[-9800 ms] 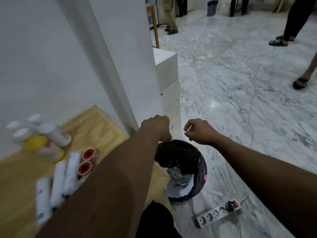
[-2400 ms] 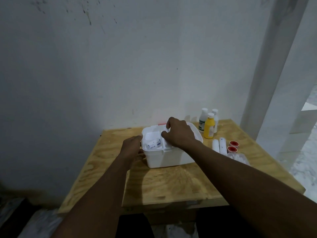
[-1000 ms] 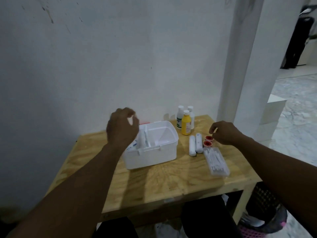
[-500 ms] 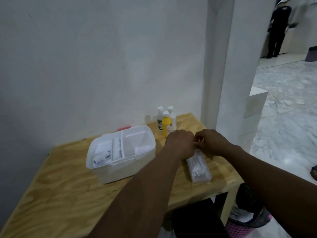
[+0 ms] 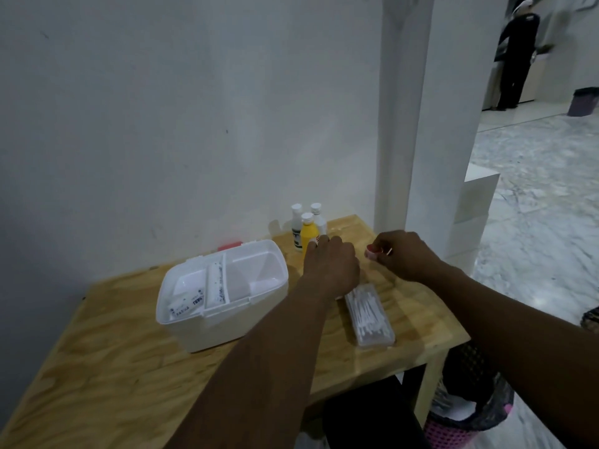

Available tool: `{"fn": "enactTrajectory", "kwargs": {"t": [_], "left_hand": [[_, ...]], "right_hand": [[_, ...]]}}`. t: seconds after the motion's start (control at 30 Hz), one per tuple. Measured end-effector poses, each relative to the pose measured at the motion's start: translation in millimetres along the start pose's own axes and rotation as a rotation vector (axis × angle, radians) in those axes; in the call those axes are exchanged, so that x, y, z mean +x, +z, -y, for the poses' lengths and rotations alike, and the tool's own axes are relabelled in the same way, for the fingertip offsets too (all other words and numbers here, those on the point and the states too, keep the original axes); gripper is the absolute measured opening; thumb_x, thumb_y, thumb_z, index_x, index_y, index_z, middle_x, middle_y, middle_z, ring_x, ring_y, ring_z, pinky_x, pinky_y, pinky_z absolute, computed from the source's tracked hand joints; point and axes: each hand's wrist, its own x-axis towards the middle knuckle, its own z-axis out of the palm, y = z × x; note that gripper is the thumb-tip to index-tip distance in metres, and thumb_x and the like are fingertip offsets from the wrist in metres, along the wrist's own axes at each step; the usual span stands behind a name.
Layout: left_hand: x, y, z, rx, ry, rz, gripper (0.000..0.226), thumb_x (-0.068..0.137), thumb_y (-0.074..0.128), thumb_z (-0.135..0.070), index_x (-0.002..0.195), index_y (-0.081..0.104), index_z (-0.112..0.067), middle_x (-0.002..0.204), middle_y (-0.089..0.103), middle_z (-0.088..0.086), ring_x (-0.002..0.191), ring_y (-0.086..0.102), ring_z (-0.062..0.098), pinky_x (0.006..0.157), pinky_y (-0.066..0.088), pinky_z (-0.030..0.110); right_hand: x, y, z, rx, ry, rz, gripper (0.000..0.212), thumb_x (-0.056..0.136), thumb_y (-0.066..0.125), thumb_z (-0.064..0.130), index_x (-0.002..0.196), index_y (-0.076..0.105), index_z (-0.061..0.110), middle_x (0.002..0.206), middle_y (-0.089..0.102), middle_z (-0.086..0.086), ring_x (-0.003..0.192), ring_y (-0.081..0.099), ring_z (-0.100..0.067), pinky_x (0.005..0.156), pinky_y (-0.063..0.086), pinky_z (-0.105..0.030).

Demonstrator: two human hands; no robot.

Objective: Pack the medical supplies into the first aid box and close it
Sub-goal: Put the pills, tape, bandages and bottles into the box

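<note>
1. Looking down past a dark mesh wastebasket [image 5: 470, 413] on the floor, under the near right corner of the wooden tabletop [image 5: 113, 367].
2. Reaching both bare forearms forward over the tabletop, toward its far right part.
3. Passing a clear flat case of cotton swabs [image 5: 369, 314], lying lengthwise near the right edge, just in front of the left hand.
4. Finding the white first aid box [image 5: 223, 293] sitting open left of the case, near the middle of the tabletop, well apart from the right hand; holding printed sachets [image 5: 186, 304] in its left compartment and a white tube [image 5: 218, 281] in the narrow middle one.
5. Hovering the left hand [image 5: 330, 267] palm down between the box and the right hand, fingers curled under; showing something small, white and red at the fingertips, but cannot tell whether the fingers are gripping it.
6. Pinching a small red-rimmed tape roll [image 5: 371, 252] with the right hand [image 5: 402, 254], fingers clamped together on it above the tabletop, right of the left hand.
7. Noting a red piece [image 5: 230, 246] peeking out behind the box's back wall.
8. Seeing a yellow bottle [image 5: 308, 233] standing upright just beyond the left hand, with two white-capped bottles [image 5: 296, 226] close behind it, near the wall.
9. Catching a white pillar [image 5: 405, 124] rising at the far right corner, and a person in dark clothes [image 5: 515, 56] standing far off on the marble floor [image 5: 534, 196].
</note>
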Motion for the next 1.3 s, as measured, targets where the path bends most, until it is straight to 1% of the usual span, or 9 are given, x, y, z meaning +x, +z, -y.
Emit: {"fn": "enactTrajectory", "kwargs": {"t": [0.2,0.37,0.47,0.53,0.67,0.9,1.07,1.2,1.3], "left_hand": [[-4.1,-56.6,43.6,-0.058,-0.044,-0.275,0.032,0.097,0.046,-0.036,0.101,0.070,-0.015,0.106,0.069,0.009,0.104,0.061,0.035,0.086,0.044,0.043],[-44.2,-97.2,131.3,-0.095,-0.216,-0.308,0.031,0.094,0.052,-0.039,0.101,0.074,-0.019,0.106,0.074,0.006,0.105,0.063,0.035,0.089,0.051,0.046],[-86.5,-104.2,182.1,-0.174,-0.356,-0.292,0.024,0.092,0.058,-0.034,0.095,0.076,-0.019,0.104,0.077,0.002,0.104,0.066,0.032,0.089,0.054,0.045],[-112.6,-104.4,206.4,-0.233,-0.429,-0.272,0.021,0.093,0.059,-0.028,0.092,0.076,-0.017,0.103,0.078,0.000,0.102,0.069,0.028,0.087,0.056,0.040],[-142.4,-98.9,225.7,-0.292,-0.477,-0.229,0.019,0.097,0.060,-0.023,0.101,0.076,-0.014,0.110,0.077,0.001,0.104,0.068,0.021,0.079,0.044,0.024],[-142.4,-77.4,233.4,-0.263,-0.448,-0.093,0.018,0.096,0.062,-0.025,0.103,0.075,-0.014,0.112,0.073,0.004,0.101,0.065,0.024,0.086,0.055,0.038],[-140.9,-66.3,234.8,-0.191,-0.422,-0.015,0.018,0.095,0.064,-0.021,0.106,0.077,-0.015,0.114,0.069,0.007,0.102,0.064,0.026,0.085,0.056,0.038],[-141.9,-59.9,239.6,-0.147,-0.417,-0.017,0.016,0.092,0.068,-0.025,0.102,0.080,-0.020,0.112,0.063,0.009,0.103,0.061,0.029,0.084,0.057,0.044],[-142.5,-58.7,241.2,-0.159,-0.446,-0.012,0.013,0.090,0.072,-0.029,0.098,0.080,-0.024,0.109,0.061,0.007,0.099,0.061,0.027,0.083,0.058,0.046]], "right_hand": [[20.8,-25.6,51.3,0.102,-0.053,-0.154,0.028,0.086,0.068,0.046,0.093,0.073,0.019,0.094,0.075,-0.001,0.086,0.069,-0.018,0.079,0.056,-0.034],[31.4,-11.8,141.6,0.203,-0.213,-0.138,0.029,0.086,0.070,0.043,0.095,0.074,0.016,0.092,0.072,0.005,0.083,0.066,-0.011,0.074,0.045,-0.025],[27.8,13.2,194.0,0.248,-0.330,-0.096,0.026,0.085,0.072,0.039,0.094,0.075,0.015,0.092,0.070,0.005,0.080,0.061,-0.007,0.073,0.040,-0.021],[24.4,32.9,221.7,0.232,-0.409,-0.059,0.023,0.085,0.072,0.038,0.094,0.075,0.017,0.095,0.070,0.000,0.080,0.058,-0.007,0.076,0.044,-0.025],[16.7,64.4,258.0,0.197,-0.465,0.048,0.023,0.085,0.072,0.039,0.098,0.075,0.019,0.099,0.067,-0.001,0.079,0.059,-0.010,0.081,0.051,-0.032],[11.6,90.7,270.3,0.042,-0.482,0.149,0.025,0.087,0.069,0.037,0.104,0.075,0.020,0.107,0.070,-0.002,0.093,0.065,-0.019,0.079,0.050,-0.032],[10.3,102.4,271.0,0.005,-0.469,0.175,0.023,0.088,0.069,0.030,0.108,0.076,0.021,0.111,0.072,-0.001,0.097,0.064,-0.018,0.075,0.041,-0.025],[11.3,108.2,276.3,-0.015,-0.464,0.172,0.019,0.087,0.067,0.025,0.104,0.077,0.024,0.109,0.074,0.001,0.100,0.065,-0.019,0.083,0.051,-0.031],[12.1,112.7,278.4,-0.053,-0.464,0.142,0.019,0.088,0.065,0.030,0.102,0.078,0.029,0.109,0.075,0.002,0.101,0.063,-0.019,0.084,0.050,-0.033]]}}
